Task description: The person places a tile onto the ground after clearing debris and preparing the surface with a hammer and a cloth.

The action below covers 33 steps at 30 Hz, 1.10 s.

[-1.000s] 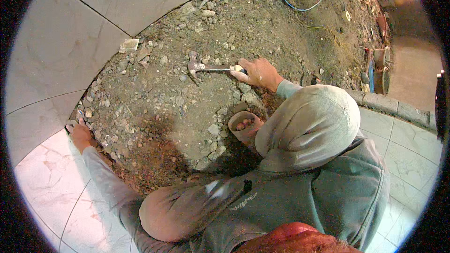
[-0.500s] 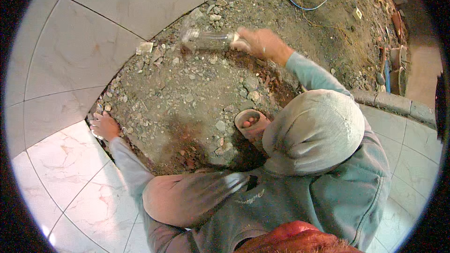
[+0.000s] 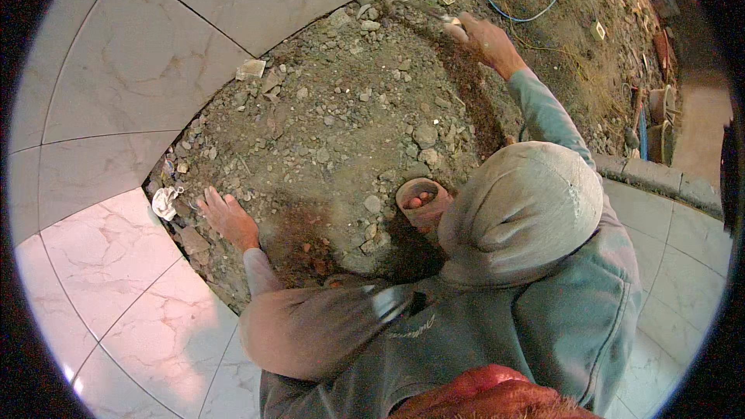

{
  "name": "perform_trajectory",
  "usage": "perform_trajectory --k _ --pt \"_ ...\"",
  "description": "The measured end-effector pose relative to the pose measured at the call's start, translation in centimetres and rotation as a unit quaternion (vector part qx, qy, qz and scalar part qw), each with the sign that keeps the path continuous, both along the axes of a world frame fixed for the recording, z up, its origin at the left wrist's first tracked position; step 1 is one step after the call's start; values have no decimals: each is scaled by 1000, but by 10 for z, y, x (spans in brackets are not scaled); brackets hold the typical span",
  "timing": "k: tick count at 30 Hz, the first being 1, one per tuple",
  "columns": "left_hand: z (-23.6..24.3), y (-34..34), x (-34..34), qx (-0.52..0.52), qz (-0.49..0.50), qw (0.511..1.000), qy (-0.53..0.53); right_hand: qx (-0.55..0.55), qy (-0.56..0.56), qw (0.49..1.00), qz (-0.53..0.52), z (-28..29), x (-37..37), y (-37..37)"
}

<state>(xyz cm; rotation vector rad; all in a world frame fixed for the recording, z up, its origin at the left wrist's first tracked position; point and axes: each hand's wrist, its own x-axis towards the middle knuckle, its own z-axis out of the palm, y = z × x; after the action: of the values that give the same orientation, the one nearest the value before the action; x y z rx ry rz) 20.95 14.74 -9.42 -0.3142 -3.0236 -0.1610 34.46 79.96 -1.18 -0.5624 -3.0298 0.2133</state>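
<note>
Left hand (image 3: 225,217) lies spread flat on the rubble (image 3: 349,132) at near left; right hand (image 3: 485,39), far, grips a hammer handle (image 3: 452,23).

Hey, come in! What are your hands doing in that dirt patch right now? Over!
Left hand flat on rubble by the tile edge. Right hand stretched far out, gripping a hammer handle; head blurred. Loose stones all around.

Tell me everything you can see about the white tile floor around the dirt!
The tile floor is made of big, glossy squares, white with faint brownish marble veins and thin dark joints. It wraps around the rubble patch, and its edge there is ragged, with broken tile bits lying beside it. It lies flat. Near the broken edge the left hand presses down on the rubble.
</note>
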Motion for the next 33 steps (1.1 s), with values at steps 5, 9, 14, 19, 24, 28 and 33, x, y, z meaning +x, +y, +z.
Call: perform_trajectory --k 5,9,14,19,24,28,33 --pt "2 -2 2 34 -25 998 52 23 47 998 -22 -71 8 99" --pt "-8 -1 5 31 29 999 10 -65 84 976 -188 -104 40 176" --pt "4 -26 11 -35 56 997 29 -493 162 803 -293 -44 -11 31" --pt "-16 5 -6 22 -9 999 36 -834 123 498 -205 -21 -32 -117" --pt "-20 -16 -12 -204 -75 976 8 -708 -151 683 -96 -18 -21 -202" --pt "-5 7 3 30 57 997 34 -655 -116 747 -26 -19 -17 -224" --pt "-24 -3 -2 97 -12 993 69 -779 -104 600 -153 -21 -78 -259"
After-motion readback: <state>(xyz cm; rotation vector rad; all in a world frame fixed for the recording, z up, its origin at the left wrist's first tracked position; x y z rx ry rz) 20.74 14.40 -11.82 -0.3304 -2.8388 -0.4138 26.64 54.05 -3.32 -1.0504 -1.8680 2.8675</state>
